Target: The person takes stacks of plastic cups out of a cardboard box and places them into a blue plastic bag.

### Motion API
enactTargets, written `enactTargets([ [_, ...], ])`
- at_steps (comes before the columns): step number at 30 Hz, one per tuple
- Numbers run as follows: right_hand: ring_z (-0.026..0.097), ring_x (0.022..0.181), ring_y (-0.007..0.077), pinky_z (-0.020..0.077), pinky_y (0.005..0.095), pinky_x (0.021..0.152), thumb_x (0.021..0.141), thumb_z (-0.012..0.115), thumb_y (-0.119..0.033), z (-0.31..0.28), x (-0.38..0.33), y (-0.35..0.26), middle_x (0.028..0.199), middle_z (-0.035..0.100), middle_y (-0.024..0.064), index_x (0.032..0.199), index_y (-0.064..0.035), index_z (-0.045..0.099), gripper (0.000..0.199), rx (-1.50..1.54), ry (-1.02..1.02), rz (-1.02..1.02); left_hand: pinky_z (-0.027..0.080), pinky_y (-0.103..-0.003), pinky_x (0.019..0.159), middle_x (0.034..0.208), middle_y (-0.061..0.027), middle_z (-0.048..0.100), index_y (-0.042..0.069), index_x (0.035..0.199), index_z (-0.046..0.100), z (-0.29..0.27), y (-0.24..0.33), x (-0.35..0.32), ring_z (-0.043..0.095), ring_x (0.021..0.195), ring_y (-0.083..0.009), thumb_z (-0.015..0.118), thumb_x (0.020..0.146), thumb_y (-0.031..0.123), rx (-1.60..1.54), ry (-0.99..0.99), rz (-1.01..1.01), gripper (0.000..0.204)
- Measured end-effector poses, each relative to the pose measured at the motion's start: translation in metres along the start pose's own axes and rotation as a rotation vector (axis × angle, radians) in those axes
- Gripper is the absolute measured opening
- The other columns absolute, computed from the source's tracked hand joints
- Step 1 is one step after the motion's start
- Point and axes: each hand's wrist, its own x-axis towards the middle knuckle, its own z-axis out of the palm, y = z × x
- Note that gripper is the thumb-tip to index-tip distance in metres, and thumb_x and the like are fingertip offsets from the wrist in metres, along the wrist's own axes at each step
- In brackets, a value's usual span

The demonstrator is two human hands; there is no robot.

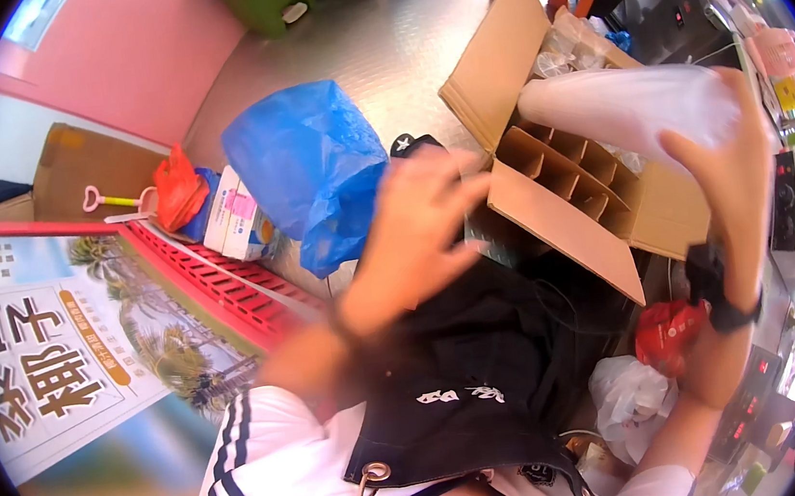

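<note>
- Holding up in the right hand [728, 138], by its right end, a long sleeve [620, 108] of milky-white, partly see-through plastic.
- Looking smooth and rounded at the left end, wrinkling faintly toward the hand; appearing too cloudy for telling the contents.
- Stretching nearly level from left to right above the far part of an open cardboard box [563, 233], hiding some of the inside.
- Spreading plain brown flaps [502, 61] outward from the box: slanting up on the far left, sloping toward the wearer's body on the near side, folding outward on the right.
- Showing inside the box a grid of upright cardboard dividers [572, 174], crossing one another and forming dark, narrow compartments.
</note>
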Motion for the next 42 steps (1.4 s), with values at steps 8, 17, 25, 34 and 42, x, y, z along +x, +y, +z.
enactTargets([
  [8, 0.057, 0.098, 0.0285, 0.0449, 0.0359, 0.085, 0.051, 0.071, -0.036, -0.057, -0.044, -0.035, 0.106, 0.056, 0.0164, 0.122, 0.0019, 0.045, 0.085, 0.479, 0.006, 0.073, 0.048, -0.037, 0.067, 0.085, -0.0084, 0.061, 0.010, 0.087, 0.065, -0.045, -0.145, -0.064, 0.059, 0.081, -0.0290, 0.064, 0.068, 0.010, 0.633, -0.090, -0.430, 0.020],
  [17, 0.058, 0.090, 0.0210, 0.0447, 0.0288, 0.080, 0.048, 0.069, -0.039, 0.038, -0.039, -0.095, 0.099, 0.055, 0.0103, 0.117, 0.0011, 0.047, 0.084, 0.917, -0.112, 0.071, 0.043, -0.034, 0.067, 0.069, -0.0169, 0.060, -0.007, 0.083, 0.059, -0.075, -0.153, -0.047, 0.058, 0.066, -0.0234, 0.045, 0.091, 0.027, -0.170, 0.556, -0.798, 0.037],
  [25, 0.031, 0.125, 0.0399, 0.0264, 0.0510, 0.104, 0.061, 0.081, -0.031, 0.339, -0.101, -0.222, 0.132, 0.031, 0.0245, 0.130, 0.0006, 0.028, 0.093, 0.879, -0.192, -0.285, 0.047, -0.028, 0.078, 0.095, -0.0117, 0.065, -0.006, 0.095, 0.061, -0.116, -0.133, -0.043, 0.061, 0.086, -0.0175, 0.042, 0.093, 0.019, -0.587, 0.851, -0.770, 0.031],
  [34, 0.056, 0.095, 0.0377, 0.0435, 0.0421, 0.085, 0.079, 0.063, -0.020, 0.329, -0.134, -0.151, 0.107, 0.058, 0.0193, 0.114, -0.0013, 0.050, 0.041, 0.783, -0.777, -0.323, 0.049, -0.028, 0.075, 0.099, -0.0105, 0.064, -0.004, 0.104, 0.059, -0.156, -0.144, -0.066, 0.062, 0.087, -0.0166, 0.043, 0.094, 0.021, -0.648, 1.027, -0.889, 0.032],
  [42, 0.051, 0.107, 0.0375, 0.0429, 0.0400, 0.089, 0.074, 0.067, -0.010, 0.250, -0.099, -0.112, 0.116, 0.053, 0.0189, 0.123, -0.0019, 0.045, 0.055, 0.641, -0.825, -0.281, 0.044, -0.030, 0.078, 0.097, -0.0079, 0.062, 0.000, 0.105, 0.060, -0.176, -0.150, -0.064, 0.057, 0.085, -0.0170, 0.060, 0.086, 0.014, 0.150, 0.890, -0.781, 0.024],
])
